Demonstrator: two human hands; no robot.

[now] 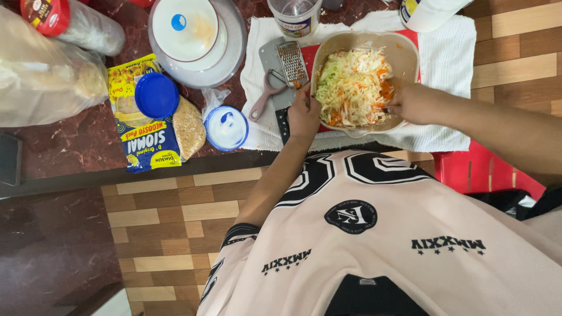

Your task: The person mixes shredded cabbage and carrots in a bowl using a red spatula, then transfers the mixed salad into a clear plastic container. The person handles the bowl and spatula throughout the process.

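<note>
A beige bowl [405, 55] holds shredded cabbage, carrot and green shreds [354, 85]. It stands on a white towel [451, 64] over a red board. My left hand [303, 114] grips the bowl's near-left rim. My right hand [413, 102] is in the bowl at its right side, fingers closed in the shreds; whether it holds a utensil is hidden.
A metal grater [291, 61] and a pink-handled peeler [263, 100] lie left of the bowl. Further left are a small white lidded tub [226, 127], a blue lid [156, 95], a yellow-and-blue packet [143, 137], stacked plates [196, 38] and plastic bags [41, 76]. A plastic cup [294, 16] stands behind.
</note>
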